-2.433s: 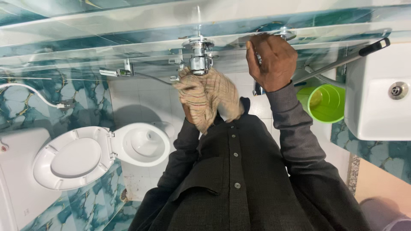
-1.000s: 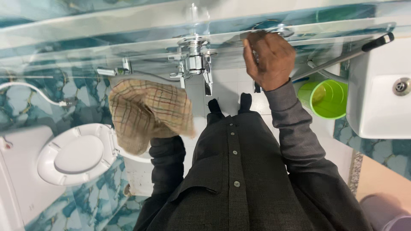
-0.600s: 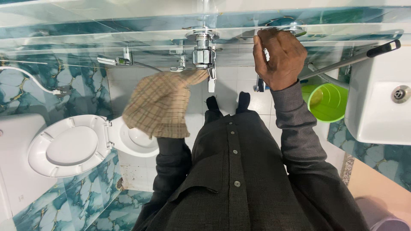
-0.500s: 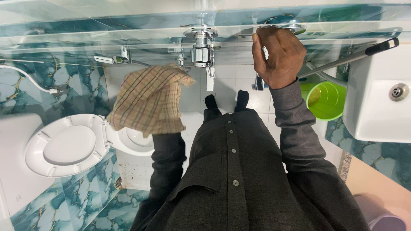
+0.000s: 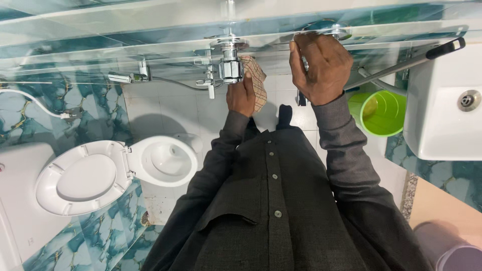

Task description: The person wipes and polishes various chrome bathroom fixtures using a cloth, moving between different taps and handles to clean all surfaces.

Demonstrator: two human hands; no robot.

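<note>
Hands: we count two, both raised to the tiled wall. Our left hand [image 5: 242, 95] holds one checked cloth [image 5: 256, 80] in a closed grip and presses it against the right side of one chrome tap [image 5: 230, 65]; the cloth lies between palm and tap body, folded small. Our right hand [image 5: 321, 62] is closed around a second chrome wall fitting [image 5: 326, 31], its fingers curled over the fitting's lower part, which stays mostly hidden. We see one spray nozzle with hose [image 5: 131, 78] clipped to the wall left of the tap, one white toilet [image 5: 150, 163] with its lid raised, one green bucket [image 5: 384, 113] on the floor, and one white basin [image 5: 442, 120] at the right edge. Both sleeves are dark grey.
</note>
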